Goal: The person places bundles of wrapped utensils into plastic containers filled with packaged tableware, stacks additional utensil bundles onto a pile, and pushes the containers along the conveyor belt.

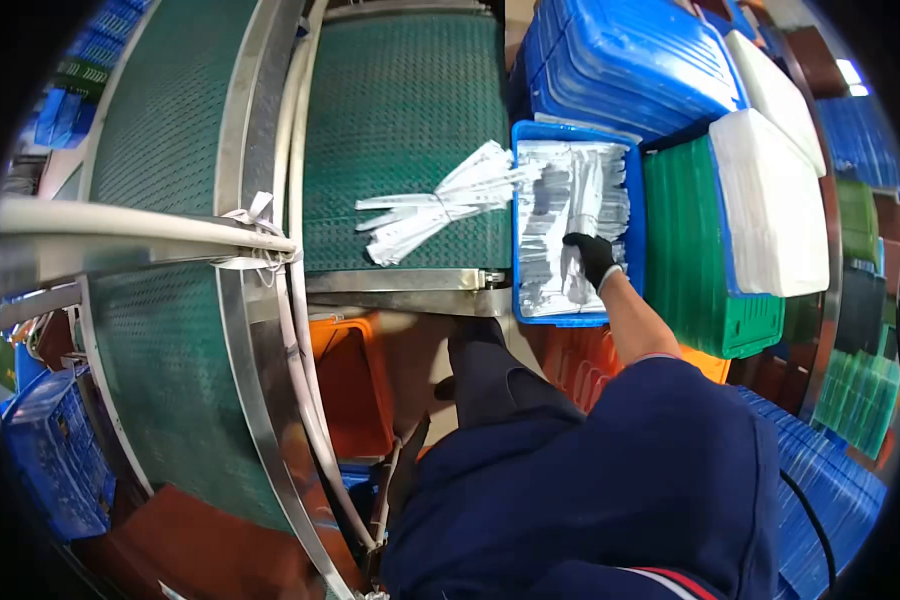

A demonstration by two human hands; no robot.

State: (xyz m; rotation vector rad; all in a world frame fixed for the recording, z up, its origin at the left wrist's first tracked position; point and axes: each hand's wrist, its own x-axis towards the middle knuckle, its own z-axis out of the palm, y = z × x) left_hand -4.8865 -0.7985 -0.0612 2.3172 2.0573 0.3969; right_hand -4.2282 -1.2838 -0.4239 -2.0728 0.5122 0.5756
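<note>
My right hand (595,260), in a black glove, reaches into a blue crate (519,220) and closes round a bundle of white strips (586,190). This bundle lies lengthwise on top of many more white and grey strips stacked in the crate. Left of the crate, a second bundle of white strips (435,208) rests on the green conveyor belt (400,100). It is tied at its middle and fans out at both ends, its right end touching or overlapping the crate's rim. My left hand is out of view.
Stacked blue crates (630,60) rise behind the filled crate. To the right stand green crates (685,240) and a white stack (770,200). An orange crate (350,385) sits below the conveyor's metal edge. White pipes (292,180) run along a second green belt (170,110).
</note>
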